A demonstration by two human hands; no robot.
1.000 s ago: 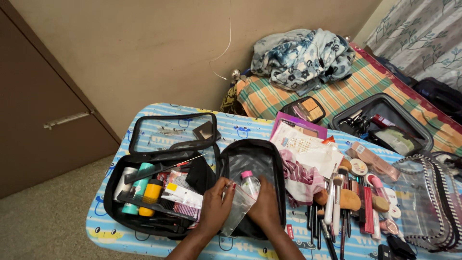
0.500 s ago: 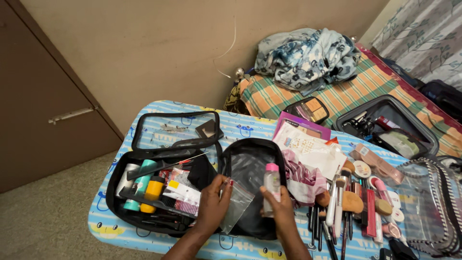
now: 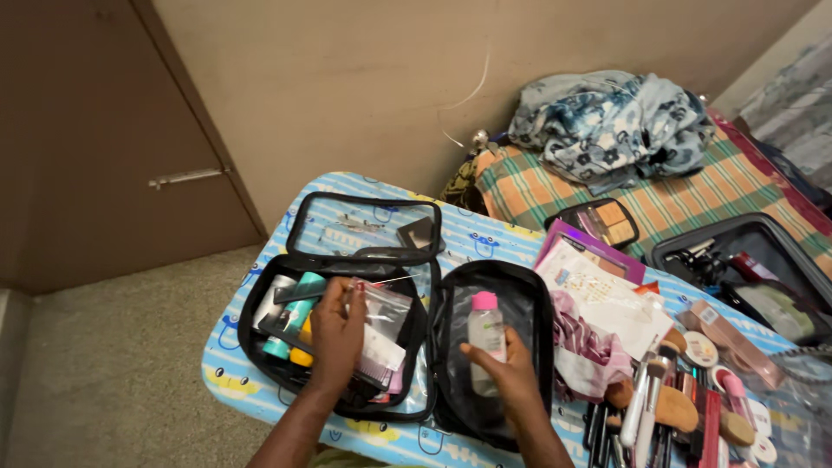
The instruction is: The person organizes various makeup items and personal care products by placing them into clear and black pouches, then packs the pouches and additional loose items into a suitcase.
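While the left hand (image 3: 336, 334) covers pouch contents, hiding its grip, the right hand (image 3: 505, 374) clasps a pink-capped bottle (image 3: 486, 329).

Just right of the grip (image 3: 501, 364) we see a pink striped cloth (image 3: 581, 342), with white papers (image 3: 598, 290) beyond it. Further right lies a crowd of makeup brushes (image 3: 646, 399). Well beyond the grip, up and to the right, a makeup palette (image 3: 607, 221) rests on the plaid bedcover (image 3: 711, 195), under a crumpled blue floral cloth (image 3: 611, 121). An open black suitcase (image 3: 763, 260) sits far right. Far left of the grip stands a brown door (image 3: 87, 130).
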